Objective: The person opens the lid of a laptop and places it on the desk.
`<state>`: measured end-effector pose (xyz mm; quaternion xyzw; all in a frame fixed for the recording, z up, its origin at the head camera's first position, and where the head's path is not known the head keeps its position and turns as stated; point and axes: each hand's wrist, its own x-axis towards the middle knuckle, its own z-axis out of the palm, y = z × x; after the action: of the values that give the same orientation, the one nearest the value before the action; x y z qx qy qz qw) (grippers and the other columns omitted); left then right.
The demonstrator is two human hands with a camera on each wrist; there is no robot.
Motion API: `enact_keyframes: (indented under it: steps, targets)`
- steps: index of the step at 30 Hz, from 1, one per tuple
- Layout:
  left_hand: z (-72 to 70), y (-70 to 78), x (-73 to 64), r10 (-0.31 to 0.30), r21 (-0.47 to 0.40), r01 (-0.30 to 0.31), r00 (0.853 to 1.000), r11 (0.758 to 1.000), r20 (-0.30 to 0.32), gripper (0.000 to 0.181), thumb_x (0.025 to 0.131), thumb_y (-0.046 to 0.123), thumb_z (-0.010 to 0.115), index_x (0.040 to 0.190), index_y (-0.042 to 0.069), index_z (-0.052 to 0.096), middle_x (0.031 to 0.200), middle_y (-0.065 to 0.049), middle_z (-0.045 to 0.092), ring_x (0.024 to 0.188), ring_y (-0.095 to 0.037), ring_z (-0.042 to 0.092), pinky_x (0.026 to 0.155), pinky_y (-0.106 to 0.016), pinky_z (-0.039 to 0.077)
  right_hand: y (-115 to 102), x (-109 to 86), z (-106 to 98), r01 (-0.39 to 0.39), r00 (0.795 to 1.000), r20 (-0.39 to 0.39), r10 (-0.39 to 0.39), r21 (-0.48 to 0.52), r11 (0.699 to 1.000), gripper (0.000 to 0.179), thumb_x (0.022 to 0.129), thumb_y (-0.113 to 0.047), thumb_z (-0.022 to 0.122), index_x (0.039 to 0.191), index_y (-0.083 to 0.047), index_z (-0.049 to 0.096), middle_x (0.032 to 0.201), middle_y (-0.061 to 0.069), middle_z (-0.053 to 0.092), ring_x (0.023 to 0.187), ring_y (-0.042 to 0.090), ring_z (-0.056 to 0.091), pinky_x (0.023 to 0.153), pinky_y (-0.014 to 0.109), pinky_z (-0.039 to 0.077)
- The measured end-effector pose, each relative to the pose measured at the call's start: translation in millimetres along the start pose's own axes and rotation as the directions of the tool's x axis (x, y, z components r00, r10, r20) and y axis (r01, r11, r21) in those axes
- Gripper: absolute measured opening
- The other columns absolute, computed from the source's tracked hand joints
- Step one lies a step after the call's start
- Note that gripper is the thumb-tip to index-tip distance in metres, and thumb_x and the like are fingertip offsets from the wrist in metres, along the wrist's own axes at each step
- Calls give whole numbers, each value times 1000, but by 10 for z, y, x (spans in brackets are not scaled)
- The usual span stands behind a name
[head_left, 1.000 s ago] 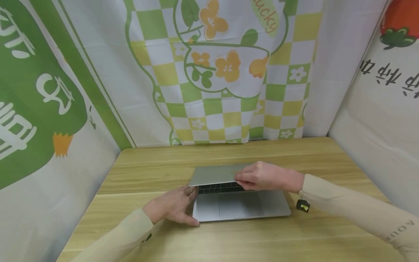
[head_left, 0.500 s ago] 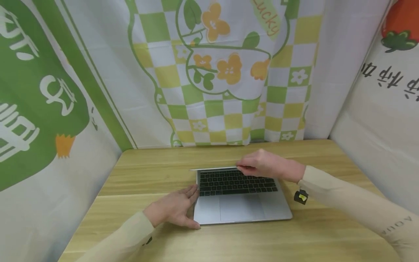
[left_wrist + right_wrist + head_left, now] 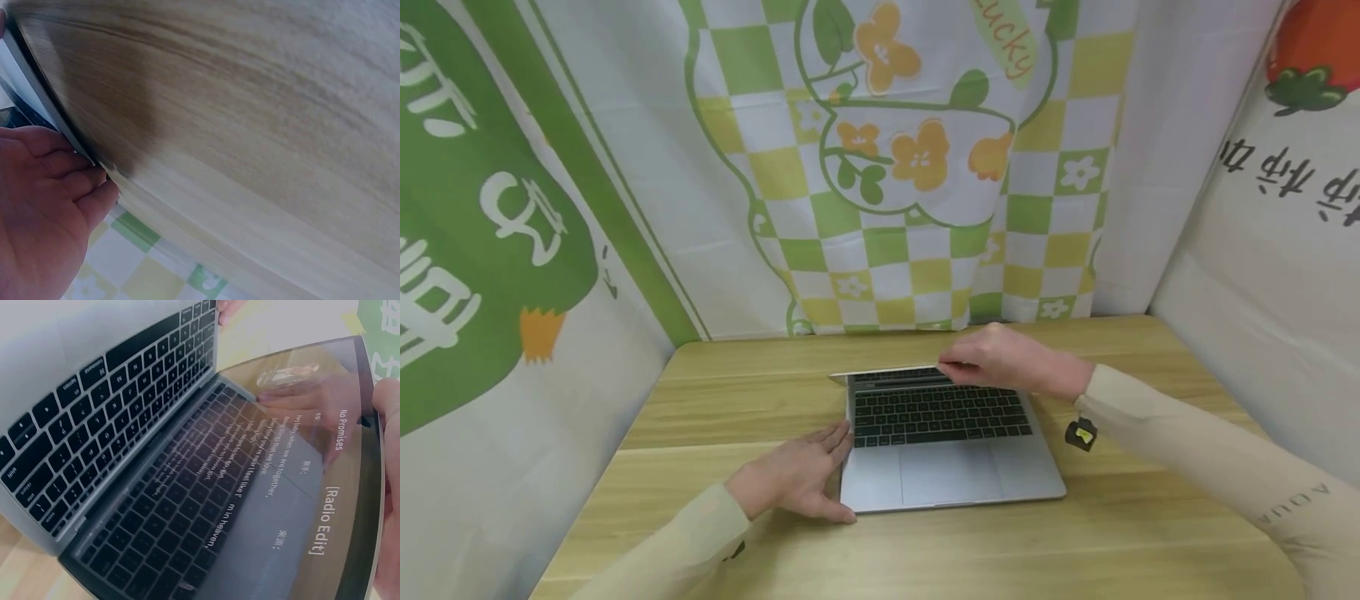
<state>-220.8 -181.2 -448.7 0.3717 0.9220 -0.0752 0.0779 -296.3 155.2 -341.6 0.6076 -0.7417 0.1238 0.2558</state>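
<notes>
A silver laptop [image 3: 951,477] with black keys lies on the wooden table, its lid [image 3: 883,370] raised and seen nearly edge-on from the head. My right hand [image 3: 1003,360] pinches the top edge of that lid between thumb and fingers. In the right wrist view the screen [image 3: 294,512] is lit with lines of text and reflects the keyboard [image 3: 106,419]. My left hand [image 3: 797,477] rests against the base's left side, thumb at the front corner. The left wrist view shows its fingers [image 3: 78,178] lying along the laptop's thin edge.
The wooden table [image 3: 730,417] runs back to a curtain [image 3: 917,275] with green and yellow checks. Printed cloth hangs on the left [image 3: 490,208] and right [image 3: 1270,275]. A small black device [image 3: 1081,434] sits under the right sleeve [image 3: 1180,450].
The right hand has swung the laptop lid up and back from low over the keys, uncovering the keyboard. The left hand has stayed at the base's left edge.
</notes>
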Motion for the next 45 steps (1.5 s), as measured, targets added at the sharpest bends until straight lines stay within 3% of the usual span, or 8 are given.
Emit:
enact_keyframes:
  steps: [9, 14, 22, 26, 31, 38, 45]
  targets:
    - [-31, -15, -25, -18, 10, 18, 1000, 1000, 12, 114, 78, 84, 47, 149, -4, 34, 158, -26, 27, 146, -36, 32, 119, -40, 35, 65, 63, -67, -44, 998, 49, 50, -107, 993, 14, 91, -14, 69, 77, -16, 66, 63, -8, 61, 52, 0, 52, 49, 18, 48]
    - [-32, -9, -16, -2, 7, 2, 1000, 1000, -3, 113, 79, 84, 48, 148, -5, 35, 157, -27, 29, 146, -37, 33, 119, -41, 34, 102, 9, -127, -64, 994, 75, 81, -208, 976, 27, 95, -24, 64, 71, -18, 55, 56, -9, 49, 47, 3, 41, 44, 21, 40]
    - [-16, -7, -21, 7, 14, -7, 1000, 1000, -7, 114, 79, 84, 46, 149, -6, 35, 156, -29, 28, 146, -37, 32, 120, -41, 33, 223, -116, -179, -94, 991, 68, 113, -231, 968, 43, 106, -40, 36, 75, -17, 54, 54, -9, 46, 45, 2, 35, 44, 19, 30]
    - [-12, -4, -16, 2, 8, -2, 1000, 1000, 2, 114, 79, 85, 45, 149, -5, 34, 157, -28, 27, 146, -36, 32, 120, -41, 32, 265, -120, -214, -123, 984, 97, 146, -211, 970, 33, 104, -33, 47, 77, -16, 58, 57, -10, 50, 46, 1, 37, 45, 18, 35]
    - [-17, 9, -4, -6, -8, 6, 1000, 1000, 7, 114, 78, 85, 46, 149, -4, 34, 157, -27, 27, 147, -35, 31, 120, -41, 32, 301, -122, -262, -221, 957, 148, 248, -178, 959, 23, 97, -21, 62, 75, -17, 58, 56, -11, 48, 47, 0, 36, 47, 18, 38]
    - [0, 13, -7, 2, -5, -2, 1000, 1000, -8, 115, 78, 85, 48, 148, -5, 36, 156, -28, 29, 145, -36, 34, 119, -41, 34, 329, -119, -344, -299, 927, 186, 327, -162, 940, 25, 98, -23, 60, 74, -17, 59, 54, -11, 46, 46, 0, 36, 50, 21, 39]
    - [-7, 1, 13, -5, -7, 5, 1000, 1000, -3, 115, 77, 85, 47, 148, -5, 35, 157, -27, 28, 146, -36, 33, 119, -41, 34, 436, -196, -381, -321, 922, 169, 348, -170, 932, 32, 99, -26, 59, 68, -19, 52, 52, -11, 40, 46, 1, 32, 48, 21, 35]
